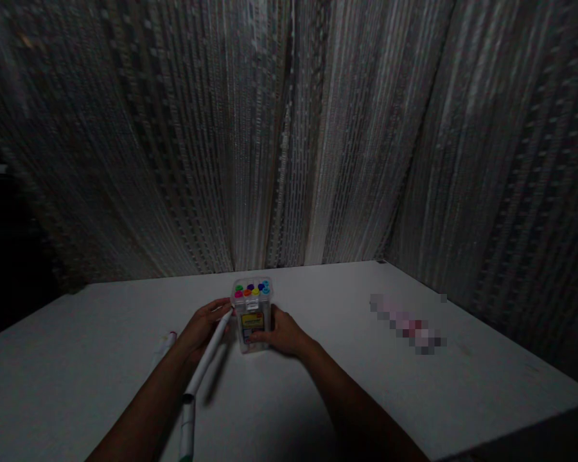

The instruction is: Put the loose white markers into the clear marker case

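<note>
Gripping clear plastic marker box [253,314], right hand [282,333] fingers wrapped, left hand [203,327] pinching slim white marker [207,359]

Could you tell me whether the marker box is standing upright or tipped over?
Upright: the marker box stands on the table, coloured caps facing up.

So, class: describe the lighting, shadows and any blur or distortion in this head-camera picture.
Head view: dim overall, light pooling on the white table around the clear marker box that both hands hold, left hand and right hand; corners fall to black; a dark shadow lies between the forearms; curtain stripes fan outward, wide-angle stretch; a pixelated patch hides something at right.
</note>
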Demonstrator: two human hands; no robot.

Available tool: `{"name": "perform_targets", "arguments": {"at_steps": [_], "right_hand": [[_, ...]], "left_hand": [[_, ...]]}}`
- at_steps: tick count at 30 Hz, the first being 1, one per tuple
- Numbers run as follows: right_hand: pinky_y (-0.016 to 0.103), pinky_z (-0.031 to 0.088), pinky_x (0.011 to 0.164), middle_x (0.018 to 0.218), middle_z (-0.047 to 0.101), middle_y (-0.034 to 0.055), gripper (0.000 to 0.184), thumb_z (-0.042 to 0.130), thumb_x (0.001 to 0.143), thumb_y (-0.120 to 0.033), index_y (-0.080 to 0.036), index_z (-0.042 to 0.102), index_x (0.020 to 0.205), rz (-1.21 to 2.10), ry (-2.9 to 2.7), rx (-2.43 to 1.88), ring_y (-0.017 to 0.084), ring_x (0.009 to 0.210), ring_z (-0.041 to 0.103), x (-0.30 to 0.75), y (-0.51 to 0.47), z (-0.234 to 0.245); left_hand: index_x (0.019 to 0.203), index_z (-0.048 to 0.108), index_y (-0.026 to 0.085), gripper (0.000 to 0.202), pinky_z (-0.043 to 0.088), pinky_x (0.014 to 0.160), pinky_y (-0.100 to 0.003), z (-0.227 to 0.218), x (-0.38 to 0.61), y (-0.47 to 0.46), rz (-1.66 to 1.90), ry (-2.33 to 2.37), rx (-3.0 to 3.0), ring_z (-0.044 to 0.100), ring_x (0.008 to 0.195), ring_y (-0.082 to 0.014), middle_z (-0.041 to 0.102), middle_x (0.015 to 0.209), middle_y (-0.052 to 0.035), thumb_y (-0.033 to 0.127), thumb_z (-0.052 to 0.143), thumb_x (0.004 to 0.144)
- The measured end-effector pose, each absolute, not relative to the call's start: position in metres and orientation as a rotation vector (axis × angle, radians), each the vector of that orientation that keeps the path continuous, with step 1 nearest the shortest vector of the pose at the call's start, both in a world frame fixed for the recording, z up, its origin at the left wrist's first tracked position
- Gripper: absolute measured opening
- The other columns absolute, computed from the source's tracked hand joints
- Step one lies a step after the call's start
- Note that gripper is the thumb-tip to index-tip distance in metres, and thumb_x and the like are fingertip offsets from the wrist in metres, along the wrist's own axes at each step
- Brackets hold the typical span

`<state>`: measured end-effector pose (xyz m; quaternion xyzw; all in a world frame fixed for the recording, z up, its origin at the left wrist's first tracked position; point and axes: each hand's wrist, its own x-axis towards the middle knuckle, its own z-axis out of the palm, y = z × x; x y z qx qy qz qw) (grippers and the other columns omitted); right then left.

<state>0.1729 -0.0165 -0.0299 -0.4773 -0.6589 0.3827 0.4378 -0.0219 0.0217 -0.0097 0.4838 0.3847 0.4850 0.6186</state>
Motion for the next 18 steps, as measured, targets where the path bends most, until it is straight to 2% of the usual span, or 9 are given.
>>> {"name": "perform_targets", "arguments": {"at_steps": [6,12,18], "right_hand": [[0.042,0.048,0.086,0.106,0.066,0.0068,0.063,0.079,0.052,-0.033,-0.02,0.055,0.109,0.972,-1.648,-1.123,0.026,0.097,0.062,0.175,-0.008,-0.038],[0.042,0.048,0.087,0.107,0.066,0.0075,0.063,0.079,0.052,-0.032,-0.02,0.055,0.109,1.0,-1.649,-1.1,0.026,0.098,0.062,0.175,-0.007,-0.04],[0.042,0.047,0.089,0.111,0.064,0.0088,0.063,0.078,0.054,-0.033,-0.018,0.053,0.11,1.039,-1.648,-1.069,0.025,0.1,0.061,0.176,-0.008,-0.038]], "left_hand": [[0.092,0.059,0.013,0.04,0.032,0.033,-0.018,-0.009,-0.025,0.03,1.127,0.913,1.151,0.044,0.034,-0.0053,0.063,0.063,0.0005,0.036,0.071,0.062],[0.077,0.056,0.015,0.03,0.029,0.034,-0.018,-0.004,-0.023,0.027,1.12,0.871,1.131,0.042,0.033,-0.0068,0.051,0.044,0.0057,0.041,0.065,0.064],[0.079,0.055,0.015,0.026,0.027,0.033,-0.017,0.003,-0.022,0.021,1.168,0.851,1.064,0.038,0.032,-0.0059,0.05,0.044,0.0066,0.037,0.062,0.066]]}}
